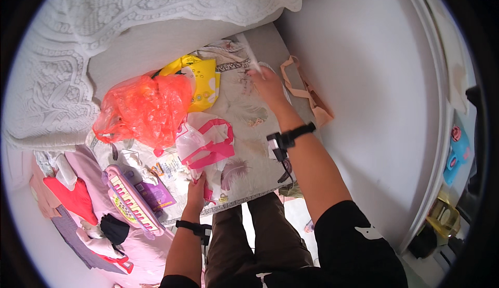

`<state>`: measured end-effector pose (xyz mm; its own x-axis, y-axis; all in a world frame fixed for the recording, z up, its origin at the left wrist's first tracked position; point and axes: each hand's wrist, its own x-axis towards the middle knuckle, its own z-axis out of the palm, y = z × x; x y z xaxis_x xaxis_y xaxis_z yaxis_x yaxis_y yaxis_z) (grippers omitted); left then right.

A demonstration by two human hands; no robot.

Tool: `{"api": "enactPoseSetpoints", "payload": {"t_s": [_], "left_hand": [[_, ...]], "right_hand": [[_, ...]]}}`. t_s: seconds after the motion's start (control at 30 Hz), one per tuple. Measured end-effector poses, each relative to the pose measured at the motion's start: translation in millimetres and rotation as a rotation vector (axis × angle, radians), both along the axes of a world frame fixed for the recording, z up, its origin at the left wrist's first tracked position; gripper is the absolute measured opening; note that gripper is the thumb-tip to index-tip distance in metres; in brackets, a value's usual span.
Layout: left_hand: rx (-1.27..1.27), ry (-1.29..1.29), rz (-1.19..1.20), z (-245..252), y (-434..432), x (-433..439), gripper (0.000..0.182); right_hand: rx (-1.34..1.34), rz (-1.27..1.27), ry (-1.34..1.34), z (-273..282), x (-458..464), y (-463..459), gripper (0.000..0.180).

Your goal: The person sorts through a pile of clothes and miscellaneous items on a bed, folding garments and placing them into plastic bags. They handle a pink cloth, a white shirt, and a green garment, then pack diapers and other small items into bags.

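My left hand (197, 191) is closed on the near end of a white and pink bag (208, 147) that lies crumpled on a feather-print cover (245, 171). Farther out, my right hand (267, 85) grips a thin white strip (249, 52), blurred and pointing away from me; its material cannot be made out. Left of that hand lies a yellow printed bag (204, 89). A translucent red plastic bag (144, 109) overlaps the yellow one, and its contents are hidden.
A lace-edged white cover (117, 7) drapes over the far side. At left lie a toy keyboard (132, 200), a purple printed packet (158, 196) and clothes (70, 194). A peach strapped bag (308, 93) rests by the right-hand white wall (362, 93).
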<state>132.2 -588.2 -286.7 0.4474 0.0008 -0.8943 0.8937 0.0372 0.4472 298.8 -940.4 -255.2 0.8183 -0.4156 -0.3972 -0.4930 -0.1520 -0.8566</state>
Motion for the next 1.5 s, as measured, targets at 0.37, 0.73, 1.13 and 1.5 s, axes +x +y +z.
{"api": "enactPoseSetpoints", "payload": {"t_s": [0.37,0.73,1.13,1.5], "left_hand": [[-0.201,0.034,-0.383,-13,21,2,0.038],[0.027,-0.138,-0.608,-16,34,14,0.041],[0.321,-0.543,-0.519,12,58,0,0.024],[0.462,-0.601,-0.298,34,90,6,0.034]], "right_hand": [[-0.186,-0.144,-0.271,150,-166,13,0.028],[-0.973,-0.712,-0.379,356,-312,-84,0.047],[-1.662,-0.555,-0.236,343,-290,-119,0.052],[-0.475,0.214,-0.177,46,-180,43,0.045]]}}
